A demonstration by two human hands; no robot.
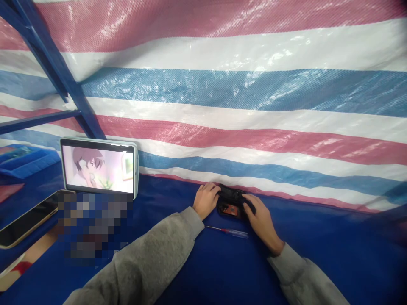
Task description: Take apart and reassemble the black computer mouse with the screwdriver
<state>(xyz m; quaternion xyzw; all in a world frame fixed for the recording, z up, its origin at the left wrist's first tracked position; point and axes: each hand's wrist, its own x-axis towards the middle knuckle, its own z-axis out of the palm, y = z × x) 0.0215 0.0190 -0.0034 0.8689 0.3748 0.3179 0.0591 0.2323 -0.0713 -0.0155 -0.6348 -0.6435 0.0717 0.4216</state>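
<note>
A black plastic shell (229, 194), shaped like part of a game controller, is at the back of the blue table, by the striped sheet. My left hand (206, 200) grips its left end with bent fingers. At the right end is my right hand (259, 220), its fingers curled over dark plastic, partly hiding it. Just in front of the shell lies a second black piece with a reddish-brown circuit board (231, 210) showing inside. A screwdriver (235, 233) with a clear handle and red collar rests on the table, nearer to me, between my hands.
Left of my arms, a tablet or phone in a pale case (136, 169) stands upright playing a cartoon. Before it lies a dark-screened phone (32, 220), beside a pixelated patch. A blue tray (34, 165) sits far left. Blue metal bars (57, 72) and the striped sheet (222, 89) bound the table.
</note>
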